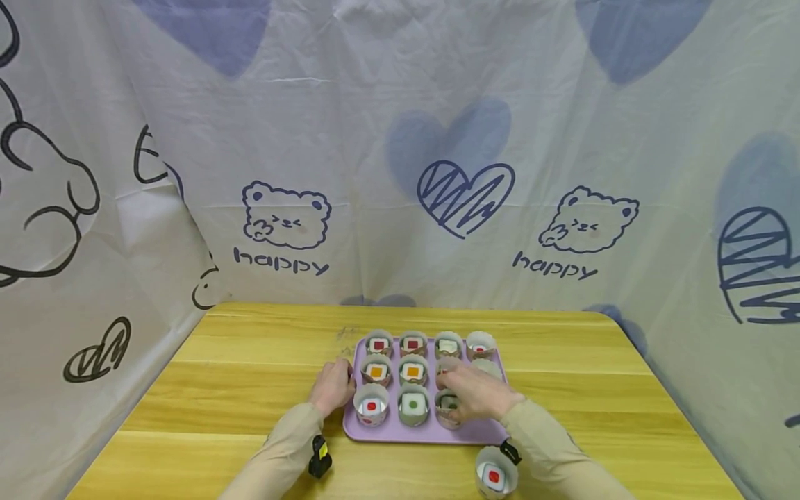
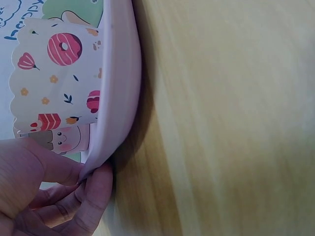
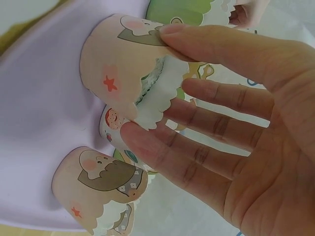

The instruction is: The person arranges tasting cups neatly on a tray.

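At the left edge of the lilac tray [image 1: 412, 435], my left hand [image 1: 333, 387] pinches the raised rim [image 2: 115, 98] between thumb and fingers. My right hand [image 1: 478, 390] reaches over the tray's right half. Its thumb lies along one side of a paper baking cup [image 3: 115, 64] with something green inside, and its spread fingers are at the opposite side. That cup [image 1: 447, 418] stands in the front row, partly covered by the hand. Beside my left hand is a printed cup [image 2: 54, 78] holding a white piece with a red centre [image 1: 371, 407].
More scalloped cups stand in rows on the tray, including ones with orange [image 1: 413, 373] and dark red centres [image 1: 379, 344]. Another cup [image 1: 494, 478] stands on the wooden table [image 1: 250, 375] below my right wrist. A printed cloth [image 1: 375, 229] hangs behind.
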Tool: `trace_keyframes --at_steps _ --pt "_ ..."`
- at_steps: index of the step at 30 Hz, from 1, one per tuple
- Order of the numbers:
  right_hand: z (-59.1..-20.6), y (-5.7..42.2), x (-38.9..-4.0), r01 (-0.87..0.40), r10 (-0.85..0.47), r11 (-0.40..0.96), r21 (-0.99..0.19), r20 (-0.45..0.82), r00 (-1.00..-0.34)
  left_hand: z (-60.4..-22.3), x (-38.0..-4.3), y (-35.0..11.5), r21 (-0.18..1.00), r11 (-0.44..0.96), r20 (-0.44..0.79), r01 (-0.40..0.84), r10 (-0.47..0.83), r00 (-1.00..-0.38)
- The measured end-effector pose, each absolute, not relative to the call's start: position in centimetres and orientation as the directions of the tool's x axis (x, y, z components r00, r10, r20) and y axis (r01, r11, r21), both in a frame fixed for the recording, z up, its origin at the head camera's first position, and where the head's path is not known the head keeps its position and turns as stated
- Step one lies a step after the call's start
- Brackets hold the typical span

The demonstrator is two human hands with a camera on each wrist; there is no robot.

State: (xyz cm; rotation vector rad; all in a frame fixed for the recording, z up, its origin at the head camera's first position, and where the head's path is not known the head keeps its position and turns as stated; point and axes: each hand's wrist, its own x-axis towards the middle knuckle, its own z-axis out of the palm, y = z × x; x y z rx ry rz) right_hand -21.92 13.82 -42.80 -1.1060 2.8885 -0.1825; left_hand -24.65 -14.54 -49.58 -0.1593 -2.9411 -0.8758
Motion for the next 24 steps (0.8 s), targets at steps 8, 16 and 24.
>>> trace_keyframes --at_steps 8,16,24 --pt "-42.87 13.76 -21.75 -0.642 -0.649 0.755 -0.136 -0.013 -0.761 -49.72 -24.71 -14.58 0.524 0.842 0.127 0.128 0.071 -0.989" --pt "-43.07 13.89 -21.76 -0.625 -0.636 0.764 -0.16 -0.024 -0.771 -49.71 -24.72 -14.55 0.527 0.841 0.119 0.123 0.071 -0.99" --pt "-42.72 14.43 -21.5 -0.632 -0.649 0.744 -0.219 -0.008 -0.761 -49.85 -24.79 -14.59 0.525 0.842 0.121 0.126 0.072 -0.99"
